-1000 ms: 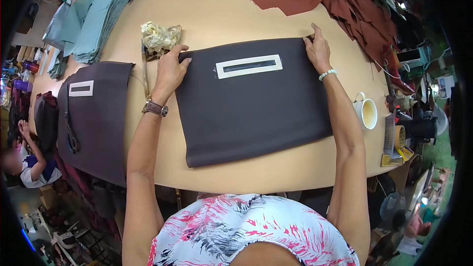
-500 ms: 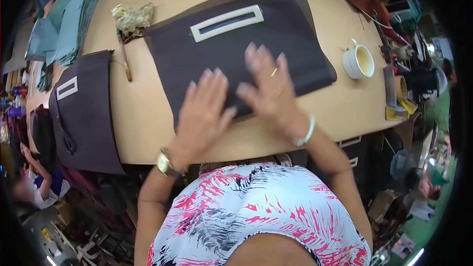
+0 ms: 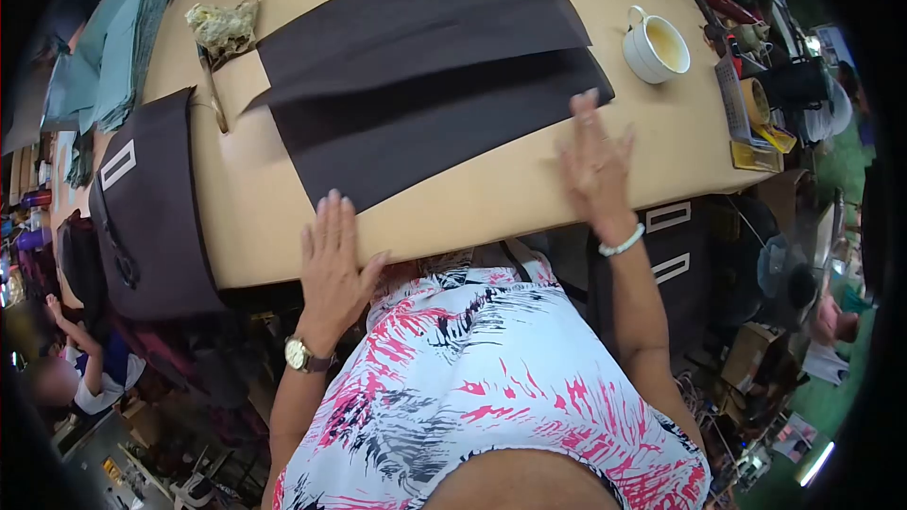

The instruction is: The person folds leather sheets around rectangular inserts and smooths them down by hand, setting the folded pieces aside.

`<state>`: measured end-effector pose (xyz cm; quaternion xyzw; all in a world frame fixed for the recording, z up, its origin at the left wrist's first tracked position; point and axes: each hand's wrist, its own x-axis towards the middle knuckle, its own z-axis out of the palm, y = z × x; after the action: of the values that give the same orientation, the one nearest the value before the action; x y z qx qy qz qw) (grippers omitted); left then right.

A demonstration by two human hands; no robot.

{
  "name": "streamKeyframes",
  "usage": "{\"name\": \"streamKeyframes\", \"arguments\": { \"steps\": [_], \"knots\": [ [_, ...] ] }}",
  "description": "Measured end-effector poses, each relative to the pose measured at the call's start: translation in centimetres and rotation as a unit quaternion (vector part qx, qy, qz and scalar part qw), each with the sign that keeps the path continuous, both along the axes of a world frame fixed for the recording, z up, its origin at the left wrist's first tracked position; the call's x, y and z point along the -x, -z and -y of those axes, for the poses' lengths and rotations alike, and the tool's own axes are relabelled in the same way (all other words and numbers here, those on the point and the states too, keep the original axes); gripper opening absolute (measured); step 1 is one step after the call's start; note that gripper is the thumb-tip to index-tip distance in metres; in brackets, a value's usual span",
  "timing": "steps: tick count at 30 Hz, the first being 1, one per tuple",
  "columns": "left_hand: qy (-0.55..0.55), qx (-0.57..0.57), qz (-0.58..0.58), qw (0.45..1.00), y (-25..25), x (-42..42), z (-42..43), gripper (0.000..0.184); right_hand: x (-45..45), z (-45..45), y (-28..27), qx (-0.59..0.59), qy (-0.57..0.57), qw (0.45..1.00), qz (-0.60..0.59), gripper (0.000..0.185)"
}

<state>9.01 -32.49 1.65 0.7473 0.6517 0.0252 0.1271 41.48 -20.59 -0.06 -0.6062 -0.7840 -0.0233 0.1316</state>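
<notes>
A dark brown sheet [image 3: 406,137] lies on the table, with another dark flap [image 3: 425,52] bent across it and its near edge lifted. My left hand [image 3: 331,250] rests flat by the table's front edge, fingers stretched, fingertips at the sheet's near left corner. On the other side, my right hand [image 3: 598,165] is spread just off the sheet's right corner, slightly blurred. Neither hand holds anything. The pale rectangular frame is out of sight on this piece.
A white cup [image 3: 656,49] with yellowish contents stands at right. A brush [image 3: 213,94] lies beside a crusty lump [image 3: 223,26]. Dark panels [image 3: 151,198] with a pale frame hang over the left edge, near grey-green sheets [image 3: 113,47]. A person's arm [image 3: 80,340] shows at far left.
Both hands have moved off the middle of the dark piece, the left toward me and the right outward. The pale frame on it has gone from sight, and a flap now stands partly lifted.
</notes>
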Motion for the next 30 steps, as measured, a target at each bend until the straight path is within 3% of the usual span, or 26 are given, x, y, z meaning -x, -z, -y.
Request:
{"name": "streamKeyframes", "arguments": {
  "steps": [3,9,12,15,18,22,24,27,30],
  "knots": [
    [-0.042,-0.031,-0.027,0.998,-0.1,1.0,1.6,0.062,-3.3,-2.6,0.2,0.0,0.086,0.994,-0.061,0.062],
    [-0.024,-0.177,-0.029,0.983,-0.9,0.9,-0.9,0.034,-2.7,-4.8,-1.3,-0.045,0.061,0.994,-0.081,0.072],
    [0.012,-0.154,-0.018,0.988,-2.8,1.1,-3.2,0.029,-1.8,-6.9,-1.5,-0.136,0.012,0.99,-0.034,0.078],
    [0.035,-0.192,0.05,0.98,-2.7,-0.8,-5.9,0.027,0.6,-7.2,-2.7,-0.103,-0.042,0.986,-0.124,0.079],
    [0.136,-0.283,0.044,0.948,-2.0,-3.1,-9.1,0.029,3.6,-6.3,-3.3,-0.12,-0.137,0.977,-0.108,0.075],
    [0.182,-0.274,0.08,0.941,-2.1,-4.9,-13.2,0.031,6.4,-3.6,-1.9,-0.09,-0.217,0.952,-0.195,0.069],
    [0.209,-0.25,0.075,0.942,-1.6,-5.1,-14.8,0.033,6.8,-2.6,-1.5,-0.038,-0.176,0.958,-0.223,0.062],
    [0.226,-0.128,0.056,0.964,-1.1,-5.2,-16.1,0.034,6.9,-2.1,-1.0,-0.024,-0.137,0.955,-0.263,0.059],
    [0.255,-0.115,-0.019,0.96,-0.7,-5.5,-16.8,0.034,6.8,-2.3,-0.8,-0.035,-0.139,0.954,-0.265,0.057]
  ]
}}
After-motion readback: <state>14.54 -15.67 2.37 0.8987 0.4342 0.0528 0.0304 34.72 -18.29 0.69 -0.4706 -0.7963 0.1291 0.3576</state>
